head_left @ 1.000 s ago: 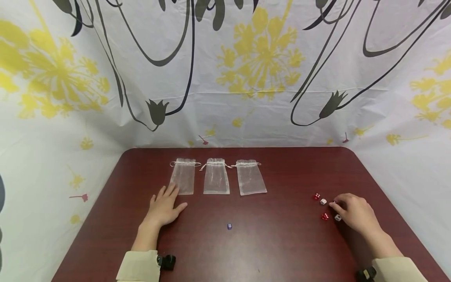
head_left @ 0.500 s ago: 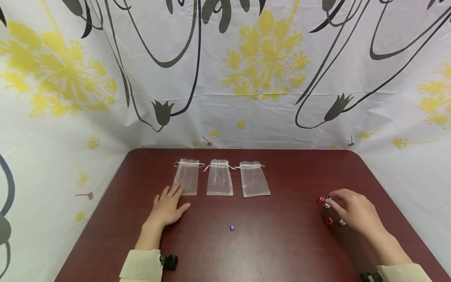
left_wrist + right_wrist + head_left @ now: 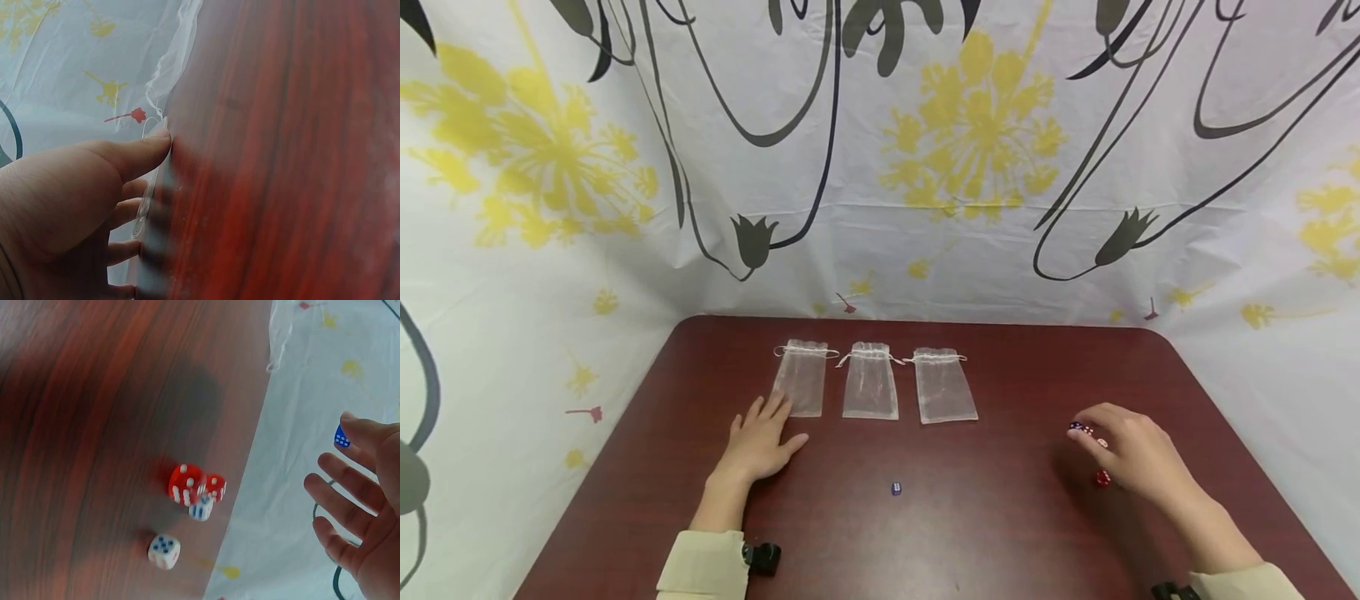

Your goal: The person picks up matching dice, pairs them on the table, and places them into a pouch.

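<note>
Left side of the bench [image 3: 985, 525]: left hand [image 3: 756, 446] palm down near the left edge, grip wide, fingers spread, fingertips at the near-left corner of the left bag [image 3: 805, 379]. Pale sleeve [image 3: 703, 562], small black camera [image 3: 765, 558] at the wrist. Left bag lies flat toward the far edge; middle bag [image 3: 870, 383] and right bag [image 3: 946, 387] in a row beside it, all sheer white with drawstrings. Loose blue die [image 3: 897, 488] mid-bench, nearer the near edge than the bags. Over toward the right edge: right hand [image 3: 1138, 454] raised over the bench, grip narrow, thumb and index finger pinching another blue die [image 3: 342, 438], other fingers loose. Around it on the bench: two red dice [image 3: 185, 485], two white dice [image 3: 164, 551]; one red sits apart, closer to the near edge. Patterned cloth [image 3: 880, 250] hangs past the far edge.
</note>
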{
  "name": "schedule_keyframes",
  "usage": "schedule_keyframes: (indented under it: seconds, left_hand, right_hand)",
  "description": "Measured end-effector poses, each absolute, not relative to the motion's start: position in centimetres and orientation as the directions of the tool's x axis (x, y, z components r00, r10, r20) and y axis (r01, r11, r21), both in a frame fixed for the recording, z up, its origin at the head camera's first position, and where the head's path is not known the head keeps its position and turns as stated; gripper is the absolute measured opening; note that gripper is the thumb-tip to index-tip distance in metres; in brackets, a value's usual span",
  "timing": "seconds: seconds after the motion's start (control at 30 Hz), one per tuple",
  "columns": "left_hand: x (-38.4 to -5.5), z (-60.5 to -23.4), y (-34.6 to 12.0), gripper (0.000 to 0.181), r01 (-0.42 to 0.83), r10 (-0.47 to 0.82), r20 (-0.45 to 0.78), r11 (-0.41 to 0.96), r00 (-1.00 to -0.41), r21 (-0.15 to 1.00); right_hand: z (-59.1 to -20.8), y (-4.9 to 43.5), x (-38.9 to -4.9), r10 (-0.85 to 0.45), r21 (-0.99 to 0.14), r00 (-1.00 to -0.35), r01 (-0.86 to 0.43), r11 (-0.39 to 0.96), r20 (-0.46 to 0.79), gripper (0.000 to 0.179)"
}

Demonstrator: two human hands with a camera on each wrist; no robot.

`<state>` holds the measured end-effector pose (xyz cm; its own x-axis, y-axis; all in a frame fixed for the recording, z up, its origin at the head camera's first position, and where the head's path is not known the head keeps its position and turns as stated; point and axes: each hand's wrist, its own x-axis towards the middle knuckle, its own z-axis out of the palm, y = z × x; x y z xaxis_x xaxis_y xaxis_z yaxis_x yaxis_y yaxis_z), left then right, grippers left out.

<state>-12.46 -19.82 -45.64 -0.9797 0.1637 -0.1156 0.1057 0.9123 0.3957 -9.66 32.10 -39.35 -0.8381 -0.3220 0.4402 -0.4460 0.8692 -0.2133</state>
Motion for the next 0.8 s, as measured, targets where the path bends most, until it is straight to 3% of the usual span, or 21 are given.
schedule_keyframes:
  seconds: [0.8]
  left_hand:
    - [-12.4,-45.6,-19.9,0.072,0.100,0.157,-0.109,0.907,-0.981,0.408]
  right_hand:
    - [-41.2,24.1,-11.2,-0.504,-0.239,-0.717,-0.661,0.711,0.481,0.015]
